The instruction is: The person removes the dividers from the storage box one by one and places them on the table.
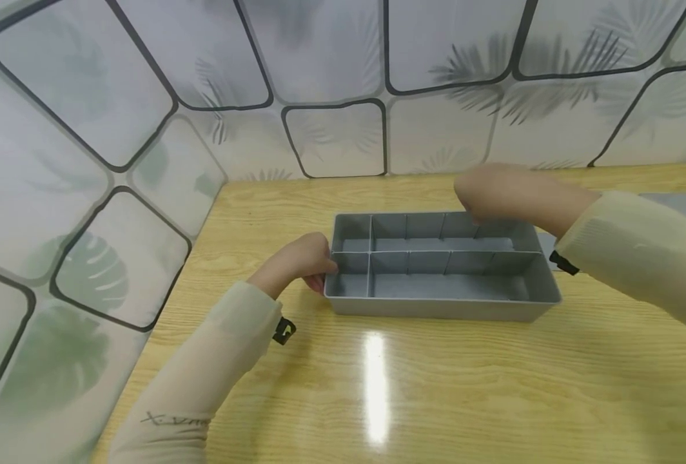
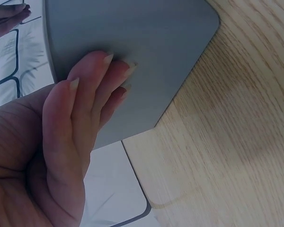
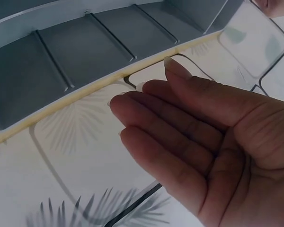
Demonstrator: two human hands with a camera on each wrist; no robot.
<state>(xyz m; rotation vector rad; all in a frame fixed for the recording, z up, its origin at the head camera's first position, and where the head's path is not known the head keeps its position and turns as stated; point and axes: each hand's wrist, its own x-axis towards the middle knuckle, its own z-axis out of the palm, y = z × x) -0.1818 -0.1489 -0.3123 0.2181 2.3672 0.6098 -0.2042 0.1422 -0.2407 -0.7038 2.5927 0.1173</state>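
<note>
A long grey divided storage box (image 1: 444, 309) lies on the wooden table, with a lengthwise divider and a cross divider near its left end. No loose items show in its visible compartments. My left hand (image 1: 305, 258) grips the box's left end, the thumb at the rim. In the left wrist view, that hand's fingers (image 2: 87, 90) lie against the outer end wall. My right hand (image 1: 494, 193) hovers over the back right rim. Seen from the right wrist, the right hand (image 3: 189, 137) has loosely bent fingers, apart from the box (image 3: 61, 71), with nothing in them.
The wooden table (image 1: 436, 380) spreads in front of the box, with a bright light reflection. Flat grey pieces (image 1: 676, 205) lie at the right, partly behind the right sleeve. A leaf-patterned wall covering (image 1: 331, 142) borders the table behind and at left.
</note>
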